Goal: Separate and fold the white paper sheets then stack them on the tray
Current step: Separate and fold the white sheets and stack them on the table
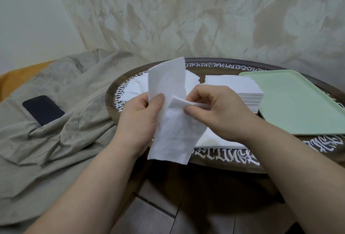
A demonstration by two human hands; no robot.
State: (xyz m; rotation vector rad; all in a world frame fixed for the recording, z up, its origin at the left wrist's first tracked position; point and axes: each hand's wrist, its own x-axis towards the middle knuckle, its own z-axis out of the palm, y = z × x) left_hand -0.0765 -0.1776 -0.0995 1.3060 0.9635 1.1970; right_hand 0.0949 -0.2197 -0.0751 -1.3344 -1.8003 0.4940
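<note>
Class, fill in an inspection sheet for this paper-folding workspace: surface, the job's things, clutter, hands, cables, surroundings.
Surface: round dark table with white lettering round its rim.
Job's things: held paper sheet; neat paper stack beside the green tray, which holds no paper; loose sheets behind the hands.
Clutter: dark phone on grey cloth.
Hands: left hand grips the sheet; right hand pinches a peeled layer.
Cables: nothing seen.
Surroundings: patterned drape behind; tiled floor below.
</note>
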